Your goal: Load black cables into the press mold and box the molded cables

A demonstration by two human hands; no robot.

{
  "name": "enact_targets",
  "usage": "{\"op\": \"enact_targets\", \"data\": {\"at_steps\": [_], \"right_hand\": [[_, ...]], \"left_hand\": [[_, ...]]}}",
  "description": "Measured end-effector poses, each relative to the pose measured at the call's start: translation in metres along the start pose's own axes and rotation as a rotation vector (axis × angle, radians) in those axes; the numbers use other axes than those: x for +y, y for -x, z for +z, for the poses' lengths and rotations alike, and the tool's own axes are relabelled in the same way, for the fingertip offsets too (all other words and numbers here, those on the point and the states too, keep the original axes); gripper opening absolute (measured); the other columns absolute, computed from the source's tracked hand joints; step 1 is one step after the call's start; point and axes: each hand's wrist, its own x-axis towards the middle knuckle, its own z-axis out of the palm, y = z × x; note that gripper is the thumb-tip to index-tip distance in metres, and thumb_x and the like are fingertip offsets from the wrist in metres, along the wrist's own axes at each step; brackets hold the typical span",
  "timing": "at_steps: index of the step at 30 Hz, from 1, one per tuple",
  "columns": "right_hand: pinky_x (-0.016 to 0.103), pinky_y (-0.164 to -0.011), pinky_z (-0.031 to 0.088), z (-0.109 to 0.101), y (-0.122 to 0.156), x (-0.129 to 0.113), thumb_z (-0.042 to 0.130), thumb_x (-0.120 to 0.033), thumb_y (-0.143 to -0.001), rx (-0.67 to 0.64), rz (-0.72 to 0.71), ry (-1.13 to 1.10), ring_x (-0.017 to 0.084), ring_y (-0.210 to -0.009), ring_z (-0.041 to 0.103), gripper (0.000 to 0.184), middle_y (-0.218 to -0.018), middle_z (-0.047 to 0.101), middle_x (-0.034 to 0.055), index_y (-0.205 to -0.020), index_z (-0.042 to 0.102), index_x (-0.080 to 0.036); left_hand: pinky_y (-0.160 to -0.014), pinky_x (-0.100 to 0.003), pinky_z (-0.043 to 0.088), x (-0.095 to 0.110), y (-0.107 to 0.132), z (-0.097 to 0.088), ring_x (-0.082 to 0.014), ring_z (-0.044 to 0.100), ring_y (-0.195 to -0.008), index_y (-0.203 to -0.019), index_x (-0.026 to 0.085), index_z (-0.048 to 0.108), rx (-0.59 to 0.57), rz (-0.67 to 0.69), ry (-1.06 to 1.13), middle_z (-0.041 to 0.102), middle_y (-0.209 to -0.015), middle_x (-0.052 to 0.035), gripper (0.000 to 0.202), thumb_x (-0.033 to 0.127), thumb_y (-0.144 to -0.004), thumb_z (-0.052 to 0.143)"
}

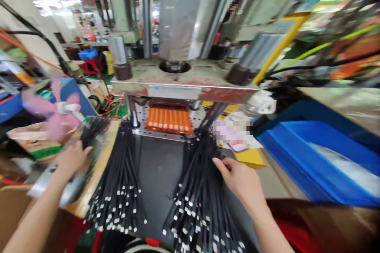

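My left hand [71,160] reaches out at the left, against a dark bundle of thin strands [94,127]. Its thumb points away from the palm, while blur hides what the fingers do. My right hand [242,180] is at the right edge of a heap of black cables [204,182] with pale, shiny ends. Its fingers are curled and the thumb reaches toward the cables; whatever lies in the grip is too small to make out. A second heap of black cables [117,174] lies to the left, ends toward me. Behind them, an orange mould [169,119] with several pale-tipped channels sits in the press.
The press plate [181,87] spans above the mould, between steel posts. A pink fan [61,106] stands at the left. Blue trays [320,154] are at the right, near a yellow sheet [251,158]. Black work surface [160,178] shows between the cable heaps.
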Motion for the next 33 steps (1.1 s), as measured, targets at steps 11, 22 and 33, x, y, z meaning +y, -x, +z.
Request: {"op": "enact_targets", "data": {"at_steps": [11,22,33], "right_hand": [[0.034,-0.056,0.042,0.017,-0.015,-0.015,0.047,-0.051,-0.076,0.026,-0.025,-0.3,0.027,-0.062,0.065,0.033,-0.06,0.067,0.0064,-0.06,0.059,-0.025],[0.024,-0.044,0.032,-0.014,0.01,-0.054,0.051,-0.058,-0.081,-0.082,-0.179,-0.934,0.012,-0.043,0.043,0.041,-0.055,0.052,-0.0028,-0.082,0.06,-0.018],[0.026,-0.054,0.036,-0.028,0.021,-0.112,0.041,-0.043,-0.093,-0.195,-0.591,-0.685,0.016,-0.053,0.051,0.037,-0.055,0.051,-0.0028,-0.063,0.052,-0.022]], "left_hand": [[-0.091,-0.035,0.04,0.112,-0.002,-0.025,-0.0239,0.056,-0.103,-0.109,0.02,0.062,0.035,0.419,0.242,0.061,-0.11,-0.01,0.031,0.04,-0.093,0.044],[-0.089,-0.046,0.033,0.185,0.002,-0.002,-0.0322,0.054,-0.104,-0.099,0.01,0.065,-0.08,0.395,0.289,0.063,-0.108,-0.0196,0.027,0.026,-0.089,0.044],[-0.08,-0.037,0.039,0.179,0.011,-0.021,-0.0251,0.062,-0.087,-0.079,0.019,0.057,-0.09,0.478,0.517,0.067,-0.083,-0.0072,0.014,0.029,-0.087,0.051]]}}
